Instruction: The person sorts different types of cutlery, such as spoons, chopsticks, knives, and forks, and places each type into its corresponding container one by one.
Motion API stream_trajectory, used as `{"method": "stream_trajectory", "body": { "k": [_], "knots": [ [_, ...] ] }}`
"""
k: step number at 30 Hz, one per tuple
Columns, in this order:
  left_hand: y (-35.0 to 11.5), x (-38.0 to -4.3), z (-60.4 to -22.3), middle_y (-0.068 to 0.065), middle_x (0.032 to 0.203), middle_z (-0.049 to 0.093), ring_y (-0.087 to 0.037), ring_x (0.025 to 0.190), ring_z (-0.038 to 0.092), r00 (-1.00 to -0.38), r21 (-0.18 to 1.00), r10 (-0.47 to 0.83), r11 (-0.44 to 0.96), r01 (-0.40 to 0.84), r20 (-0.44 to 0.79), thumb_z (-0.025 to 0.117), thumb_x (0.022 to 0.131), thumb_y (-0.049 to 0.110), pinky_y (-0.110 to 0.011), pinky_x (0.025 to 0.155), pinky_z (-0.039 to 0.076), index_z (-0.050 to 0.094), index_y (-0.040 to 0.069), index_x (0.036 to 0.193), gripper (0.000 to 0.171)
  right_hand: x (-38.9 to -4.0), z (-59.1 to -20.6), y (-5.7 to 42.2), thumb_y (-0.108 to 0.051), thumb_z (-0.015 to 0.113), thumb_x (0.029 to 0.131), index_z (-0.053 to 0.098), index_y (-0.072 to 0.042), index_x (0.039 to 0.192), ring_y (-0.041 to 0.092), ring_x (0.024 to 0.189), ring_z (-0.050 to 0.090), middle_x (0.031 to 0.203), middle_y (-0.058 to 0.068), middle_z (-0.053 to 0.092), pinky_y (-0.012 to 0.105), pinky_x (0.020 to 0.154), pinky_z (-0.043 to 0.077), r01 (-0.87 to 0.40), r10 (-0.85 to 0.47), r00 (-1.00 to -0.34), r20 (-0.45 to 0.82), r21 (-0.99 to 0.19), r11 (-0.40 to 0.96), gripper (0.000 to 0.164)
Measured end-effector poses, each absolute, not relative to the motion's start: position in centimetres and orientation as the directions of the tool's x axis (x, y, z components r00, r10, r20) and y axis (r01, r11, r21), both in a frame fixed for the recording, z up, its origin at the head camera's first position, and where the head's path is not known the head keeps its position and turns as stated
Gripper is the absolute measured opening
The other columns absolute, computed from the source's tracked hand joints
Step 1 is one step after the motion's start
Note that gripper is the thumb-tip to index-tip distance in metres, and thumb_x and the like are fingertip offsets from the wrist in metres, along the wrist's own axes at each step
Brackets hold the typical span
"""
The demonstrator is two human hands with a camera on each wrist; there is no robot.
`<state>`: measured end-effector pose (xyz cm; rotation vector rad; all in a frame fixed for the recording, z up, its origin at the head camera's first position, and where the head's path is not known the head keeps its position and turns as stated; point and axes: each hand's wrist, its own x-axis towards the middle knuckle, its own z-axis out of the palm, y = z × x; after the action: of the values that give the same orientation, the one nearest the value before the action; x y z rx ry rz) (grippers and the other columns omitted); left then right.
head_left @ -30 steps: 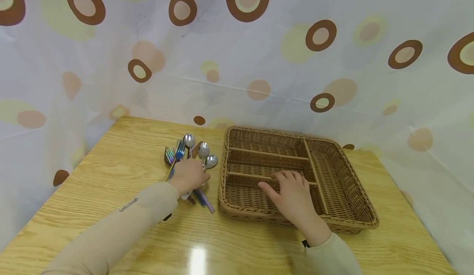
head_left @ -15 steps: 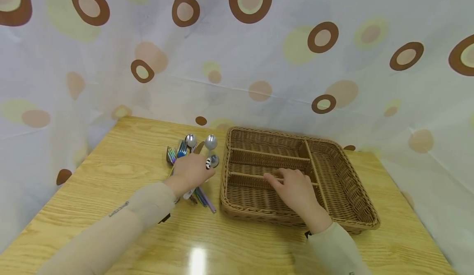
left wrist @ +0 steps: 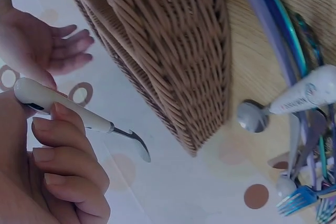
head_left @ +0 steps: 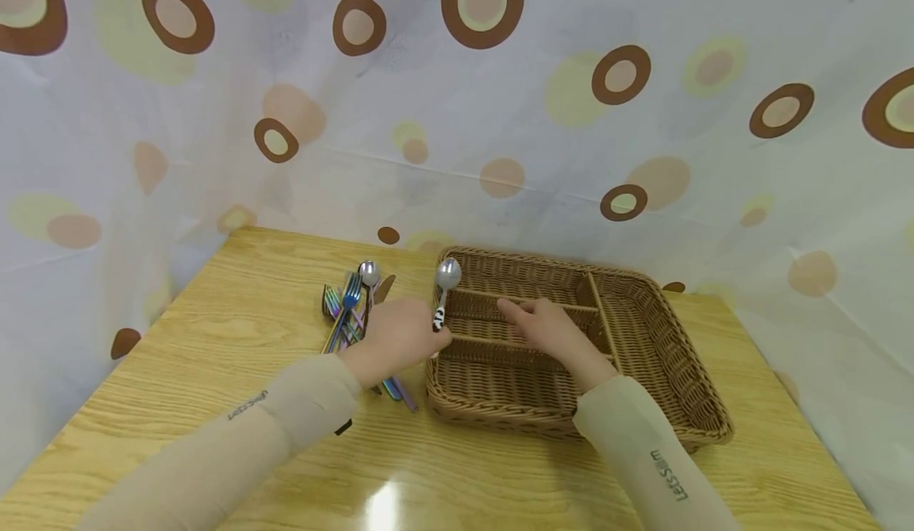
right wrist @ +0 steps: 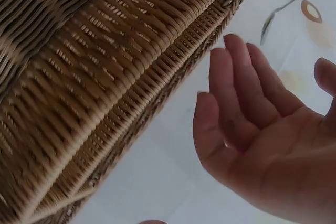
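My left hand (head_left: 400,336) pinches a spoon (head_left: 439,319) by its white handle with black markings; the spoon's bowl points away, over the left rim of the wicker basket (head_left: 493,414). In the left wrist view the thumb and fingers close round the handle (left wrist: 73,111). My right hand (head_left: 553,336) is over the basket's middle compartments, holding nothing; the right wrist view shows its fingers (right wrist: 223,72) loosely bent, palm uncovered. Left of the basket lies a cutlery pile, with a blue fork (head_left: 351,293) and a silver spoon (head_left: 369,273), partly hidden by my left hand.
Wicker dividers (head_left: 517,299) split the basket into several compartments, with a long one (head_left: 650,340) on the right. Another white-handled spoon (left wrist: 302,97) lies with the pile. Behind the wooden table (head_left: 236,301) hangs a patterned sheet (head_left: 428,63).
My left hand has lifted the white-handled spoon from the pile and carried it right, to the basket's left rim. My right hand has moved slightly farther back and left over the basket.
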<state>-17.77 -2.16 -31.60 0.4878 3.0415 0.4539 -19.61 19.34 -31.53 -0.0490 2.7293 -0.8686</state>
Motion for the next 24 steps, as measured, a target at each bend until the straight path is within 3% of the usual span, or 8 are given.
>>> {"method": "stream_trajectory", "body": {
  "k": [5,11,17,20,24],
  "knots": [
    [-0.6,-17.6,-31.1,0.007,0.044,0.035,-0.007,0.040,0.032,-0.942,0.296,0.335,0.900,0.321,0.003,0.055,0.089,0.039,-0.021,0.037,0.023,0.038,0.018,0.049,0.048,-21.0,-31.8,18.7,-0.051,0.035,0.097,0.057,0.004,0.123,0.034,0.107,0.061,0.116,0.023,0.063,0.048,0.097,0.044,0.121,-0.137,-0.939,-0.316,-0.676,0.727,0.064],
    [1.6,-17.4,-30.6,0.008,0.043,0.035,-0.007,0.038,0.033,-0.915,0.278,0.402,0.877,0.392,0.022,0.055,0.089,0.038,-0.022,0.036,0.027,0.039,0.019,0.048,0.048,-21.4,-31.9,18.2,-0.049,0.035,0.098,0.062,0.003,0.117,0.029,0.094,0.066,0.104,0.017,0.069,0.045,0.092,0.047,0.147,-0.149,-0.929,-0.338,-0.708,0.691,0.062],
    [3.4,-17.1,-30.7,0.007,0.044,0.040,-0.006,0.039,0.037,-0.908,0.249,0.419,0.876,0.413,0.031,0.058,0.085,0.038,-0.023,0.038,0.031,0.040,0.020,0.050,0.043,-21.7,-31.9,18.3,-0.042,0.039,0.099,0.063,0.000,0.108,0.009,0.069,0.062,0.076,0.001,0.068,0.032,0.073,0.050,0.223,-0.116,-0.917,-0.381,-0.731,0.645,0.050],
    [4.0,-16.9,-30.8,0.006,0.048,0.045,-0.007,0.040,0.041,-0.910,0.213,0.411,0.886,0.411,0.044,0.057,0.085,0.039,-0.024,0.038,0.035,0.043,0.020,0.052,0.041,-21.7,-32.0,18.5,-0.032,0.042,0.099,0.063,-0.001,0.101,0.007,0.059,0.056,0.063,-0.005,0.058,0.026,0.061,0.045,0.257,-0.118,-0.912,-0.393,-0.772,0.581,0.037],
    [4.2,-16.9,-31.3,0.004,0.049,0.047,-0.009,0.041,0.044,-0.907,0.207,0.419,0.884,0.420,0.047,0.048,0.092,0.049,-0.025,0.038,0.037,0.048,0.019,0.052,0.050,-21.8,-32.3,19.4,-0.023,0.041,0.100,0.059,-0.002,0.095,0.006,0.053,0.046,0.059,-0.006,0.050,0.024,0.055,0.037,0.280,-0.141,-0.907,-0.398,-0.817,0.504,0.029]
  ]
}}
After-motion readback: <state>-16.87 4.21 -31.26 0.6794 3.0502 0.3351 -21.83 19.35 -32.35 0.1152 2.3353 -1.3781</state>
